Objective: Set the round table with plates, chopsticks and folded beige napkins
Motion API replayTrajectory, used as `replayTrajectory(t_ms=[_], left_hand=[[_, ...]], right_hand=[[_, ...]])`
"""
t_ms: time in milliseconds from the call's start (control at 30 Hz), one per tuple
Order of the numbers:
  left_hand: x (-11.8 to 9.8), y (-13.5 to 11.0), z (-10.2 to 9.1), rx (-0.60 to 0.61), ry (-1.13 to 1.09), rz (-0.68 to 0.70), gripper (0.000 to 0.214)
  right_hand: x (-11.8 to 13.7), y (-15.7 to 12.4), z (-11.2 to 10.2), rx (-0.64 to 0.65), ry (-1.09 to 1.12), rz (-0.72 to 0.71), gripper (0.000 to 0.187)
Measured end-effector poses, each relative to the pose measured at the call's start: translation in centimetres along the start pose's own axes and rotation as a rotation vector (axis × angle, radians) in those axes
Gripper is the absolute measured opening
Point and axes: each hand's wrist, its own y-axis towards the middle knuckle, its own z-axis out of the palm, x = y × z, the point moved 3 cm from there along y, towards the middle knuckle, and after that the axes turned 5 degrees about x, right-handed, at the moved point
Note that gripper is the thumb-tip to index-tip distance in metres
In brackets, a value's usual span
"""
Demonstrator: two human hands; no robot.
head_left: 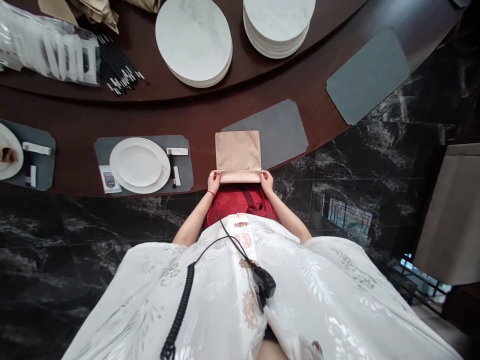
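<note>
Firstly, head view, 2 place settings laid on a curved dark wood table (71, 112). Setting 1 sits directly left of the work area: a gray mat (184, 167) bearing a white plate (139, 165), a printed card (110, 180), white rests and a black-handled utensil (172, 170). Setting 2 is cut off at the frame's left edge, with a similar mat (45, 172) and plate (9, 155). Item in hand: 1 beige cloth (238, 152), folded over along its near edge, its far part lying across the corner of a second gray mat (279, 135) at the table's edge. Left hand (213, 181) and right hand (267, 181) stand well apart, each pinching 1 end of the fold. Stacked beyond: 2 piles of marbled plates (194, 40) (279, 20), a bundle of black sticks (118, 65) and a clear bag of white pieces (48, 50). 1 further gray mat (367, 75) lies at far right.
</note>
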Motion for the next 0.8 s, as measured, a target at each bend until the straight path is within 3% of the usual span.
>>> replayTrajectory(t_ms=[133, 233, 333, 400, 500, 533, 600, 700, 800], left_hand=[[0.6, 0.1, 0.3, -0.184, 0.06, -0.087, 0.025], [0.5, 0.0, 0.1, -0.279, 0.097, -0.065, 0.022], [0.0, -0.2, -0.6, -0.319, 0.074, -0.09, 0.026], [-0.3, -0.4, -1.4, -0.271, -0.011, -0.207, 0.029], [-1.4, -0.6, -2.9, 0.031, -0.134, -0.328, 0.027], [-2.2, -0.6, -3.6, 0.132, -0.132, -0.294, 0.027], [-4.3, -0.4, -5.2, 0.222, -0.047, -0.115, 0.027], [-8.2, 0.1, -7.1, 0.168, 0.123, 0.227, 0.021], [-10.9, 0.9, -7.5, 0.166, 0.153, 0.422, 0.012]], right_hand=[[-1.3, 0.1, 1.1, -0.036, 0.043, 0.11, 0.029], [-1.5, 0.1, 2.0, -0.103, 0.139, 0.206, 0.027], [-1.2, -0.3, 2.1, -0.154, 0.265, 0.412, 0.028], [-1.0, -0.6, 2.0, 0.016, 0.368, 0.564, 0.026], [-0.2, -1.3, 1.0, 0.415, 0.36, 0.636, 0.026], [0.3, -1.3, 0.3, 0.469, 0.307, 0.587, 0.027], [1.9, -1.0, -1.1, 0.431, 0.182, 0.355, 0.026], [5.9, -0.3, -2.5, 0.302, 0.044, -0.118, 0.022], [9.4, 0.3, -2.4, 0.332, -0.016, -0.364, 0.022]])
